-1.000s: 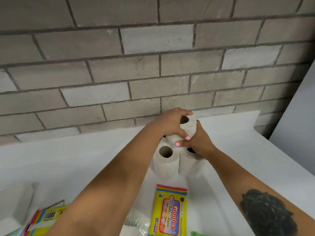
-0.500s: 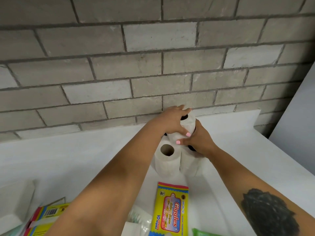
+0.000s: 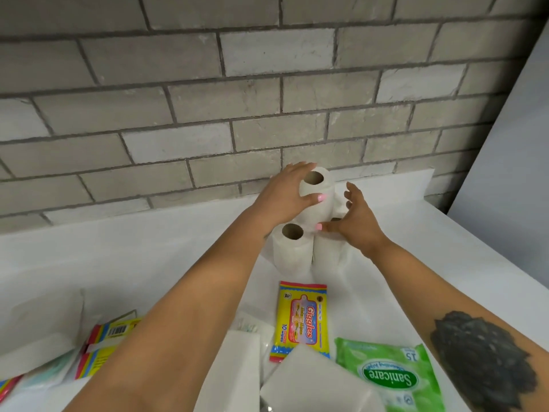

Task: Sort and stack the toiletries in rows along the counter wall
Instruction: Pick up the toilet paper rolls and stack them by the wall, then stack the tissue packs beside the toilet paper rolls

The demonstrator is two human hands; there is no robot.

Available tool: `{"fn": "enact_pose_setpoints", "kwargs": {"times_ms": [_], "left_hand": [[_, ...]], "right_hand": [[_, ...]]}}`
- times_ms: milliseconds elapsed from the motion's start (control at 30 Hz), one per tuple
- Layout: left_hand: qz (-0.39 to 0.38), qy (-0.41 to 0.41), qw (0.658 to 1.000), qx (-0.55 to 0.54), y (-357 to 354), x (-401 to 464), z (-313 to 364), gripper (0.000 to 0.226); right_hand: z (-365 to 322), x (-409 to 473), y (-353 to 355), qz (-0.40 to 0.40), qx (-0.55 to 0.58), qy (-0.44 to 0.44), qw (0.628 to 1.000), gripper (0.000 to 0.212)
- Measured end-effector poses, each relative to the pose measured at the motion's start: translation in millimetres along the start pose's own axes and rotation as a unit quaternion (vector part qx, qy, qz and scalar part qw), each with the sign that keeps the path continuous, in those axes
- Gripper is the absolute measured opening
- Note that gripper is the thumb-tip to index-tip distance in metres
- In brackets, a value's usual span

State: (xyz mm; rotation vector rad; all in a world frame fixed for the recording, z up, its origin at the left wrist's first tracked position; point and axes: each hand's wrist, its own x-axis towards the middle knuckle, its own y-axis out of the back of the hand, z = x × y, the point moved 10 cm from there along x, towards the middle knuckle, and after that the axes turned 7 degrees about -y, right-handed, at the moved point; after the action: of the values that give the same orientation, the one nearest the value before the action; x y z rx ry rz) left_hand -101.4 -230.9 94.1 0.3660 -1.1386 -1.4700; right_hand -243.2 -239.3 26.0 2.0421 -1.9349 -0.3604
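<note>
We see a cluster of toilet rolls standing upright on the white worktop (image 3: 166, 257), close to the grey brick wall (image 3: 267, 108). The top roll (image 3: 318, 197) sits on the lower ones, its cardboard core facing upward. The left hand (image 3: 285, 197) lies against the left side of this roll, fingers nearly straight along its far edge and thumb pressed on its near face; we read this as a loose, relaxed touch and not a firm grip. The right hand (image 3: 356, 224) is spread beside the stack on the right, fingers splayed and apart from the top roll, its thumb tip reaching the top edge of the front right roll (image 3: 326, 257). The front left roll (image 3: 292, 251) stands just beside that one, touching it, below the left wrist. Whether more rolls stand behind is hidden by the hands.

Nearer to us, well apart from the stack, lie a yellow wipes packet (image 3: 303, 319) marked "Giggles", a green wipes packet (image 3: 392, 379) marked "Sanicare", and white tissue packs (image 3: 315, 382). At lower left, beneath the left forearm, we see further coloured packets (image 3: 110, 340) and a white box (image 3: 41, 331).
</note>
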Motion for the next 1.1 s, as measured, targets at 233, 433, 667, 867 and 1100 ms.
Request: {"fn": "enact_pose_setpoints", "kwargs": {"times_ms": [233,433,667,867,1100], "left_hand": [[0.038,-0.018,0.998,-0.042,35.9,-70.1,13.2,0.058],[0.009,0.019,0.997,-0.075,58.8,-136.0,12.4,0.055],[-0.018,0.029,0.996,-0.087,60.6,-202.2,-3.8,0.061],[-0.190,0.064,0.974,-0.103,5.7,-264.1,-28.6,0.104],[-0.363,0.057,0.929,0.036,-35.5,-306.0,-39.4,0.138]], "right_hand": [[-14.0,-60.5,10.8,0.055,0.047,-0.008,0.997,0.094],[-30.1,-115.4,-4.5,0.078,0.039,0.003,0.996,0.078],[-36.5,-173.9,-45.1,0.068,0.019,0.003,0.998,0.071],[-33.6,-208.3,-69.3,0.055,0.033,-0.013,0.998,0.068],[-31.0,-221.5,-79.9,0.062,0.022,-0.020,0.998,0.063]]}}
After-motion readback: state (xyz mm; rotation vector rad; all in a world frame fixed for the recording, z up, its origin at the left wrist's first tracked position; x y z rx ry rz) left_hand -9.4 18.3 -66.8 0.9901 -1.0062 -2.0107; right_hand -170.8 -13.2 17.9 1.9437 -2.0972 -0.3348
